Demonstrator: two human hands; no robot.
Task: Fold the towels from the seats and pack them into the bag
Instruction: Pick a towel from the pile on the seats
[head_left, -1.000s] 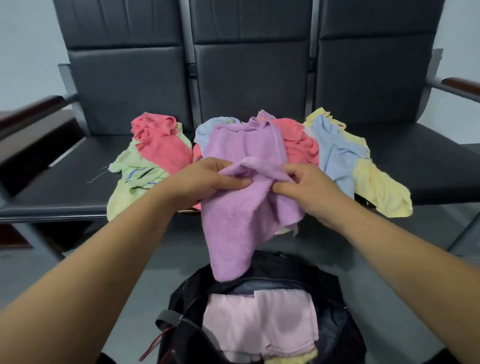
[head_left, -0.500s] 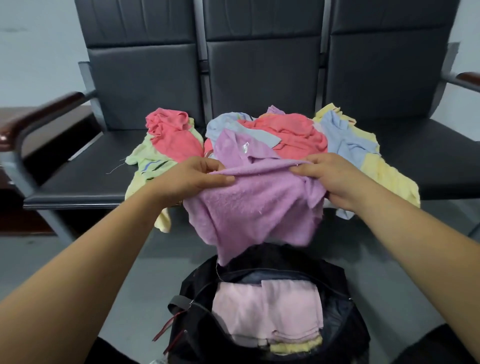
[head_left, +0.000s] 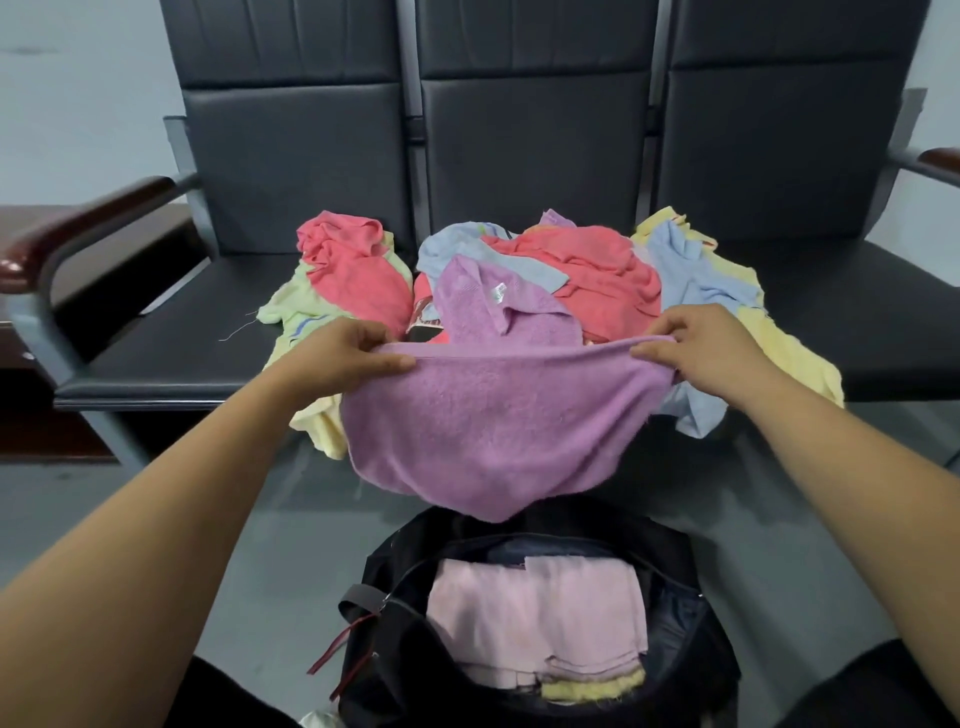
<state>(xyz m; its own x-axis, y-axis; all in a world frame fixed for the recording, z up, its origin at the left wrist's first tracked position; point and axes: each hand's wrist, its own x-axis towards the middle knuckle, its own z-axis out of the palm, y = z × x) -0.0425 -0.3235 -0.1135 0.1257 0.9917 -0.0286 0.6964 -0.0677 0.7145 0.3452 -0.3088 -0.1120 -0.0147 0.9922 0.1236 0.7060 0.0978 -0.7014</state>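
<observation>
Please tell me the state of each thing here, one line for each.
Bag: open, partly filled.
Pink towel: folded, inside the bag.
Left hand: pinches the purple towel's top edge.
Right hand: pinches the same edge.
Purple towel: spread, hanging above the bag.
Towel pile: crumpled on the seats.

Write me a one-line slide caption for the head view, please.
Left hand and right hand pinch the purple towel by its top edge above the open black bag holding folded pink towels.
</observation>
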